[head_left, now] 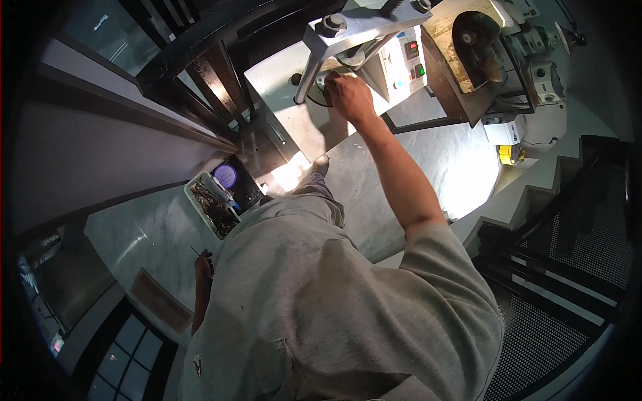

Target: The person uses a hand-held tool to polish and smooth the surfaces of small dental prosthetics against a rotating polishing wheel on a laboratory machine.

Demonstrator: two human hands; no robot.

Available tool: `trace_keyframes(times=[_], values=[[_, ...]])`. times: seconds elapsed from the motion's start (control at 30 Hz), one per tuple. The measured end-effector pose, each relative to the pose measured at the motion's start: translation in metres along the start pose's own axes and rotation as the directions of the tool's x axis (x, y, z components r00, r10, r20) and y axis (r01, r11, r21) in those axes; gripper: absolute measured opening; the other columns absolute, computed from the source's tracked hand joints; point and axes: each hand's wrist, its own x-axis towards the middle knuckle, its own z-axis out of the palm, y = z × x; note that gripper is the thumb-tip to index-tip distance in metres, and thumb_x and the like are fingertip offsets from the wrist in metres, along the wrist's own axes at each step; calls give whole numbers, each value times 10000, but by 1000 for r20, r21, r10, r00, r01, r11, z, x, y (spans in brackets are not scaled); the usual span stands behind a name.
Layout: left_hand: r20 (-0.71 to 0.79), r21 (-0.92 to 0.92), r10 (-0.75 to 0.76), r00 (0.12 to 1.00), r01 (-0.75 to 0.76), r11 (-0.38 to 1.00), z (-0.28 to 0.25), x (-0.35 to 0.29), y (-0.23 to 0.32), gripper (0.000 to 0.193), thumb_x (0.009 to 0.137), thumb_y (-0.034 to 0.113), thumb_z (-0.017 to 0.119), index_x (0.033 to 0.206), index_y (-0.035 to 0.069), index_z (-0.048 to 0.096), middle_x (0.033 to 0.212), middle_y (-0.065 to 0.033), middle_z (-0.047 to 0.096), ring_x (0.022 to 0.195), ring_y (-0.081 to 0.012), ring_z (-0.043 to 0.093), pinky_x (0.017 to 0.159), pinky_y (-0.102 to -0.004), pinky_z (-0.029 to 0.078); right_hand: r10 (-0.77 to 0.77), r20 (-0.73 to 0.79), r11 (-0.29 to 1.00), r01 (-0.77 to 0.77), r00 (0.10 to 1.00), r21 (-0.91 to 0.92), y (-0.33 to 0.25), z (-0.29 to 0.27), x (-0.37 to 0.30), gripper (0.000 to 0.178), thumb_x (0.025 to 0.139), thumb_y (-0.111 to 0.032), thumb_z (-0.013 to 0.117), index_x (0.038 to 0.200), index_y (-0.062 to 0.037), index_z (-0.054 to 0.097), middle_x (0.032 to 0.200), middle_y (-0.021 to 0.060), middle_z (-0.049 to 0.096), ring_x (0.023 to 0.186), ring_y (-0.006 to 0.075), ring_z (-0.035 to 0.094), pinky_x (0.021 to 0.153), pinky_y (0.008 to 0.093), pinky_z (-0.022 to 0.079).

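My right hand (352, 98) reaches forward onto the white bed of a bench machine (281, 83), under its heavy metal crossbar (364, 32). Its fingers are curled together on a small round metal piece (321, 83), partly covered by the fingertips. A dark round knob (295, 79) sits just left of that piece, beside the machine's slanted metal post (309, 77). Down at my left side, my left hand (204, 262) hangs low with its fingers closed round a thin, stick-like tool (194, 250); its exact kind is too small to tell.
The machine's control panel (409, 60) has lit displays. Beyond it, a wooden stand (441, 40) carries a dark, rounded device (476, 47). A bin of dark scraps (212, 204) stands by my legs, next to a purple round lid (225, 176). Black metal stairs (555, 321) lie to the right.
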Motion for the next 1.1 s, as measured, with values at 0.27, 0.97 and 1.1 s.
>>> trace_keyframes(times=[0.27,0.97,1.1], values=[[-93,-91,-31,995,22,996,20,-77,52,343,885,383,605,891,42,640,627,8,429,426,-128,390,406,-312,345,383,-513,862,-97,768,498,-1,-75,-74,181,990,-137,544,1068,-14,650,867,23,625,785,91,565,739,244,459],[-167,-257,-49,985,5,966,233,-181,36,346,938,362,558,985,23,610,644,7,375,476,-111,391,435,-291,353,278,11,293,-96,960,951,193,-220,90,341,993,-264,487,1072,45,609,863,120,662,767,160,605,657,266,466],[-278,-444,-166,946,27,896,292,-224,28,336,928,351,567,971,21,613,604,17,339,469,-106,365,434,-279,331,-168,137,539,-25,976,842,150,-211,210,340,990,-272,515,1048,47,619,891,140,680,811,188,650,737,287,500]])
